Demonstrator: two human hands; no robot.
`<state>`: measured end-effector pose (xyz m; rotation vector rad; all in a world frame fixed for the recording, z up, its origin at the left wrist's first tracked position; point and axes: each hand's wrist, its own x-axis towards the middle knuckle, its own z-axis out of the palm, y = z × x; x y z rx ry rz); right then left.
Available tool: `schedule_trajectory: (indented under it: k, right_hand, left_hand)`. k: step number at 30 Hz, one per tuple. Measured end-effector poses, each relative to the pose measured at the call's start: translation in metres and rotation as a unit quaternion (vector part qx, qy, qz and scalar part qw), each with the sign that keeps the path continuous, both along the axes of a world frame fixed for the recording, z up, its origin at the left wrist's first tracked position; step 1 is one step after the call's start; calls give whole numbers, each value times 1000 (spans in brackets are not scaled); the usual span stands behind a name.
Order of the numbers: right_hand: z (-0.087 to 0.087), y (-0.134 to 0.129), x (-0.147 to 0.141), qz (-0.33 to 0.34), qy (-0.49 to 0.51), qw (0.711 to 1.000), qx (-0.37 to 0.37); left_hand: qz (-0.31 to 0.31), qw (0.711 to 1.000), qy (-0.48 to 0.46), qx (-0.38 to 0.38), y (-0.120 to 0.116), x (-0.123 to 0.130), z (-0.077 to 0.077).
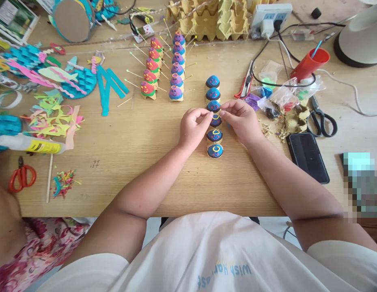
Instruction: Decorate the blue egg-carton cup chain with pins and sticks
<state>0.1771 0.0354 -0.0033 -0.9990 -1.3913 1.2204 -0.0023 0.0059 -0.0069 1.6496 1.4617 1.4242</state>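
Note:
A row of several blue painted egg-carton cups [215, 135] with small faces runs away from me down the middle of the table. The nearer ones carry yellow rings on top. My left hand [194, 125] is at the left side of the row, thumb and forefinger pinched together by a middle cup. From the right, my right hand [240, 118] reaches the same cup with its fingertips pinched. Whatever lies between the fingers of either hand is too small to make out. The farther blue cups [212, 81] show no yellow ring.
Red cups [151, 65] and purple cups [176, 69] with pins stand behind on the left. Blue paper strips [110, 87], paper scraps [52, 117] and orange scissors [22, 176] lie left. On the right are a phone [308, 157], black scissors [321, 119], a cutter [245, 83] and a red cup [310, 63].

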Motion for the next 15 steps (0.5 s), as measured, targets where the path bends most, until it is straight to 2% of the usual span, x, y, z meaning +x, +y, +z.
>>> schedule_trajectory:
  k: [15]
  right_hand:
    - [-1,-1,-4,-2,8,1000,7]
  left_hand:
    - [1,1000,6,9,-1,2,1]
